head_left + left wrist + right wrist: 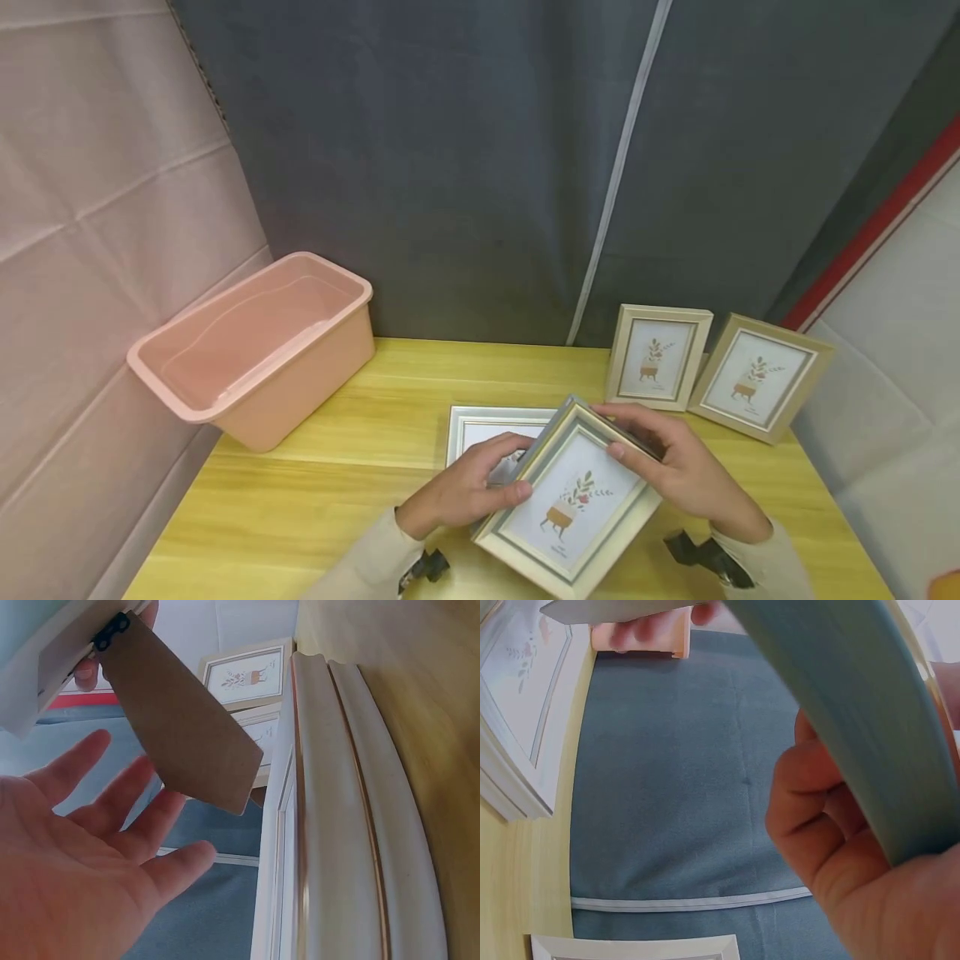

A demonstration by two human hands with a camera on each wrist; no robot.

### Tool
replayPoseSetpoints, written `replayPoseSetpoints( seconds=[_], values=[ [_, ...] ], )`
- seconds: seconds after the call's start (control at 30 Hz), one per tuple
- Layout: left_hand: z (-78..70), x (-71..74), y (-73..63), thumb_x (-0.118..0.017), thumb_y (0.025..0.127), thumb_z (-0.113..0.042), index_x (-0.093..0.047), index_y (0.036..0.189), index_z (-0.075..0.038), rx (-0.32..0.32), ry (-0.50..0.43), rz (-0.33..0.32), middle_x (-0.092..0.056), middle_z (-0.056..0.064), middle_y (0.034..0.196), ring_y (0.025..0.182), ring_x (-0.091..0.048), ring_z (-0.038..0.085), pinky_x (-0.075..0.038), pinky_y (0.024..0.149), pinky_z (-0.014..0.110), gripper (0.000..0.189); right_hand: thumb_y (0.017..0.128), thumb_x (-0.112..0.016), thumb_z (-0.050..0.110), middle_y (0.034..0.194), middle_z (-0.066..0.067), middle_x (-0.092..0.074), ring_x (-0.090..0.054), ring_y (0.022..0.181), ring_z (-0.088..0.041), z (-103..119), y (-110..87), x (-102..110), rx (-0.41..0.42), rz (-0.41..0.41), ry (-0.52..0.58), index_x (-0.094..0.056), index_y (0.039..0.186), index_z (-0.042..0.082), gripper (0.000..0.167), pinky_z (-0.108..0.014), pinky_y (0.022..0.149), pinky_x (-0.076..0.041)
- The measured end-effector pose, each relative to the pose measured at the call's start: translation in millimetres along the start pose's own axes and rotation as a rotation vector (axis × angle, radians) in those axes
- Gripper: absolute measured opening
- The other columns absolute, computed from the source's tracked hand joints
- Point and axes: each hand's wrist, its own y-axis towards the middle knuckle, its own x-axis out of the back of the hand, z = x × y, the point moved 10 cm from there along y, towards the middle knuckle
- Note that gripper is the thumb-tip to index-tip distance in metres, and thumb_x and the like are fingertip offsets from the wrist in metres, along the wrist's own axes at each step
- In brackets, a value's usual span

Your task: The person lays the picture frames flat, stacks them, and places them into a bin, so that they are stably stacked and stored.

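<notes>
A cream-and-gold picture frame with a potted-plant print is held tilted over the table. My right hand grips its upper right edge, thumb on the front and fingers curled behind. My left hand is at its left edge, with the thumb by the front rim. In the left wrist view, the left hand's fingers are spread and loosely extended beside the brown stand leg, which juts from the frame's back. Beneath, a white-silver picture frame lies face up, partly covered; the left wrist view shows stacked frame edges.
Two beige picture frames, one upright and one leaning sideways, stand at the back right. A pink plastic bin sits at the back left. A dark grey curtain hangs behind the wooden table.
</notes>
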Motion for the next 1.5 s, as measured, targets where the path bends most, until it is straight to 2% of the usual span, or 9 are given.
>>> replayPoseSetpoints(
  seconds=[0.07, 0.3, 0.43, 0.6, 0.77, 0.87, 1.1, 1.33, 1.5],
  values=[
    [1.1, -0.8, -0.6, -0.056, 0.107, -0.049, -0.057, 0.148, -0.022, 0.002, -0.026, 0.006, -0.064, 0.005, 0.140, 0.119, -0.065, 0.011, -0.063, 0.088, 0.029, 0.049, 0.100, -0.059, -0.013, 0.128, -0.001, -0.071, -0.076, 0.079, -0.018, 1.6, 0.8, -0.2, 0.018, 0.004, 0.009, -0.059, 0.146, 0.003, 0.049, -0.034, 0.057, -0.062],
    [1.4, 5.1, -2.4, -0.056, 0.110, -0.036, -0.063, 0.139, -0.014, -0.020, -0.044, -0.050, -0.069, 0.006, 0.127, 0.113, -0.069, 0.010, -0.059, 0.100, 0.033, 0.037, 0.101, -0.059, -0.011, 0.118, -0.011, -0.073, -0.077, 0.076, -0.018, -2.1, 0.7, 4.8, -0.014, -0.040, -0.018, -0.058, 0.146, 0.004, 0.048, -0.035, 0.056, -0.063],
    [2.2, 10.9, -4.3, -0.056, 0.110, -0.029, -0.065, 0.135, -0.011, -0.013, -0.008, -0.109, -0.070, 0.007, 0.120, 0.104, -0.070, 0.007, -0.061, 0.091, 0.030, 0.032, 0.101, -0.061, -0.009, 0.114, -0.017, -0.074, -0.077, 0.076, -0.016, -5.7, 1.1, 7.8, -0.027, -0.090, -0.050, -0.059, 0.146, 0.004, 0.046, -0.035, 0.055, -0.062],
    [6.3, 18.5, -10.7, -0.057, 0.110, -0.025, -0.066, 0.136, -0.017, 0.045, -0.010, -0.187, -0.068, 0.005, 0.117, 0.096, -0.067, 0.008, -0.063, 0.078, 0.030, 0.029, 0.099, -0.062, -0.010, 0.106, -0.020, -0.074, -0.074, 0.075, -0.015, -12.2, 2.4, 11.9, -0.010, -0.179, -0.074, -0.060, 0.144, 0.001, 0.047, -0.033, 0.052, -0.061],
    [16.4, 26.9, -20.9, -0.061, 0.109, -0.026, -0.060, 0.146, -0.024, 0.131, -0.064, -0.255, -0.065, 0.004, 0.129, 0.101, -0.068, 0.011, -0.063, 0.083, 0.030, 0.037, 0.101, -0.063, -0.006, 0.100, -0.004, -0.073, -0.072, 0.072, -0.013, -31.1, 0.1, 15.8, -0.087, -0.272, -0.058, -0.059, 0.146, 0.001, 0.046, -0.034, 0.051, -0.060],
    [20.6, 32.0, -26.6, -0.062, 0.108, -0.024, -0.056, 0.150, -0.021, 0.142, -0.099, -0.281, -0.064, 0.010, 0.136, 0.104, -0.069, 0.013, -0.065, 0.083, 0.033, 0.042, 0.103, -0.063, -0.002, 0.104, -0.003, -0.074, -0.073, 0.074, -0.013, -44.1, -0.8, 14.4, -0.154, -0.301, -0.037, -0.057, 0.148, 0.003, 0.046, -0.037, 0.054, -0.062],
    [29.1, 39.2, -36.4, -0.062, 0.107, -0.016, -0.052, 0.154, -0.014, 0.152, -0.187, -0.303, -0.064, 0.021, 0.133, 0.087, -0.073, 0.012, -0.065, 0.072, 0.033, 0.048, 0.106, -0.061, 0.003, 0.122, -0.034, -0.070, -0.074, 0.081, -0.011, -61.5, -1.5, 4.5, -0.249, -0.335, -0.007, -0.054, 0.150, 0.003, 0.045, -0.037, 0.059, -0.064],
    [32.5, 46.3, -44.1, -0.068, 0.104, -0.017, -0.045, 0.160, -0.019, 0.167, -0.103, -0.365, -0.061, 0.013, 0.139, 0.070, -0.052, 0.003, -0.051, 0.065, 0.019, 0.061, 0.107, -0.059, 0.006, 0.130, -0.034, -0.065, -0.075, 0.085, -0.013, -74.2, -5.3, -3.6, -0.333, -0.373, 0.078, -0.051, 0.154, 0.006, 0.047, -0.039, 0.063, -0.065],
    [35.2, 48.7, -47.7, -0.071, 0.101, -0.014, -0.040, 0.161, -0.019, 0.185, -0.170, -0.411, -0.059, 0.015, 0.140, 0.097, -0.061, 0.012, -0.058, 0.081, 0.023, 0.067, 0.109, -0.056, 0.006, 0.127, -0.030, -0.063, -0.075, 0.088, -0.014, -85.6, -8.2, -11.2, -0.384, -0.405, 0.142, -0.048, 0.156, 0.006, 0.048, -0.040, 0.065, -0.066]
  ],
)
